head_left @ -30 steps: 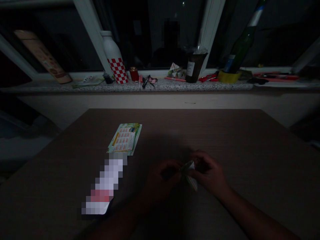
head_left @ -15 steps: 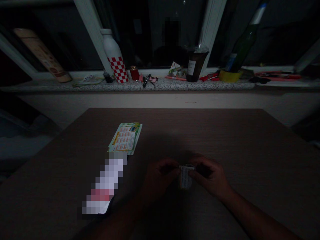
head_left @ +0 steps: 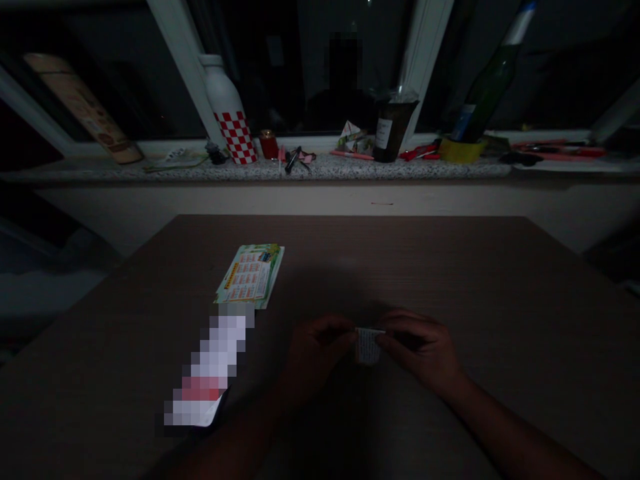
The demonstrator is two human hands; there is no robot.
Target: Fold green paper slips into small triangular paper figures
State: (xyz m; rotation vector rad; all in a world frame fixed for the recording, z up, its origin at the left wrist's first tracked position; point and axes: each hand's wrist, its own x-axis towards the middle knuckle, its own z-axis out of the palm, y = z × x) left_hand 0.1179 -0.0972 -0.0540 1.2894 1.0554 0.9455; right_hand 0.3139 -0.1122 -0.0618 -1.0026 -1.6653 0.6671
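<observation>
A small piece of printed paper (head_left: 367, 347), pale with lines of dark text, is held up over the table. My left hand (head_left: 320, 353) pinches its left edge between thumb and fingers. On the opposite side, my right hand (head_left: 423, 347) pinches its upper right corner. The paper appears folded along its top edge, though the dim light hides how many layers there are. To the left of my hands lies a small stack of green and white printed sheets (head_left: 249, 275).
A bright, pixelated phone-like object (head_left: 213, 363) lies left on the brown table (head_left: 450, 267). Along the granite windowsill (head_left: 330, 168) stand a checkered bottle (head_left: 233, 113), a dark cup (head_left: 393, 130), a green bottle (head_left: 490, 87) inside yellow tape (head_left: 460, 151), and a tan tumbler (head_left: 90, 113).
The held paper looks shorter and flatter along its top edge now. My right thumb and fingers have closed in slightly to the left, nearer my left hand.
</observation>
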